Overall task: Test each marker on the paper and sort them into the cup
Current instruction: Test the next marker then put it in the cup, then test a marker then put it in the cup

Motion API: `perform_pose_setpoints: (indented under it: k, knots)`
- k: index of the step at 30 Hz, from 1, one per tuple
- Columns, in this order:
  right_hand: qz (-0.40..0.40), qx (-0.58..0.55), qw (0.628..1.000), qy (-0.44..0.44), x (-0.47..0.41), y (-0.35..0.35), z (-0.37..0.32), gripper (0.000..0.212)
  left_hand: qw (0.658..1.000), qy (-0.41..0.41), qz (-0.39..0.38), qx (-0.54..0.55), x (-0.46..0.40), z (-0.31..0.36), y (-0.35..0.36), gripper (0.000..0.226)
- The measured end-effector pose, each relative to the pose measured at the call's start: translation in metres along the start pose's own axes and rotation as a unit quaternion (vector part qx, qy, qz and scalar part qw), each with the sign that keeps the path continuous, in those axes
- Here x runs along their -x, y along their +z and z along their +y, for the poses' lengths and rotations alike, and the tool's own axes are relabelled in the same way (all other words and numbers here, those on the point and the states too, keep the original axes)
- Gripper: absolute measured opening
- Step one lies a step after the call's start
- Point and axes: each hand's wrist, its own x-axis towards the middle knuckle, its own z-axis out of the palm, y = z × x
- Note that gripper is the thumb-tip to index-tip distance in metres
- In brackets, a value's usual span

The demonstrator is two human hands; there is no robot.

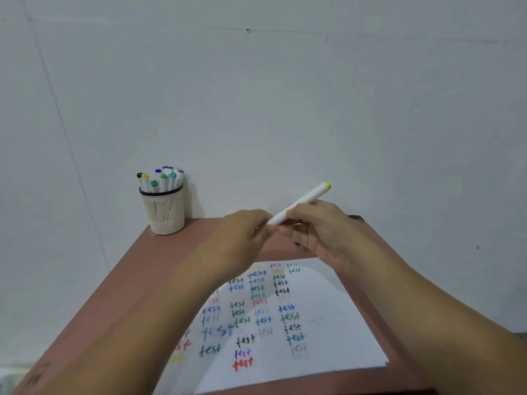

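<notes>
Currently, the right hand (319, 226) holds the white-barrelled marker with a yellow end cap (302, 202) in curled fingers, tilted, yellow end up and to the right, above the far edge of the white sheet of paper covered in coloured "test" words (328, 309). The left hand (242, 238) meets the marker's lower end with its fingers drawn together; whether they pinch a cap there cannot be told, as that end is hidden between the hands.

Probable hazards:

- If a cap is being pulled or pressed at the hidden end, a slip could drop it onto the reddish-brown table (137, 280) or off its edge.
- An exposed tip could mark the fingers or stray over existing words, confusing the test record.
- The cream perforated cup with a black rim (164, 212) stands at the far left corner, beside the wall and already crowded with markers. Forcing another in could tip it or push one out.
</notes>
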Motion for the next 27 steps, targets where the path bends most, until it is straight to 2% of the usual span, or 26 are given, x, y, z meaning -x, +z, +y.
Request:
perform_pose_setpoints:
  k: [2, 9, 15, 19, 23, 27]
  knots:
    - [0.021, -0.026, 0.999, -0.009, 0.017, -0.002, 0.008, 0.006, 1.000, -0.008, -0.007, -0.007, 0.012, 0.002, 0.008, 0.024]
    - [0.067, -0.036, 0.997, -0.026, 0.061, -0.009, 0.034, 0.012, 0.999, 0.034, 0.008, 0.003, 0.048, 0.008, 0.039, 0.041]
    - [0.072, -0.004, 0.997, -0.015, 0.072, -0.016, 0.047, 0.007, 0.999, 0.033, -0.011, -0.002, 0.061, 0.006, 0.052, 0.033]
    - [0.072, -0.005, 0.997, -0.032, 0.070, -0.021, 0.045, 0.010, 1.000, -0.002, -0.004, 0.031, 0.059, -0.001, 0.052, 0.035]
    - [0.141, 0.021, 0.988, -0.054, 0.050, -0.030, 0.041, 0.012, 0.995, -0.040, -0.015, 0.085, 0.053, 0.001, 0.050, 0.062]
    - [0.169, 0.081, 0.981, -0.049, 0.027, -0.043, 0.049, 0.009, 0.994, -0.067, -0.009, 0.086, 0.053, -0.005, 0.062, 0.029]
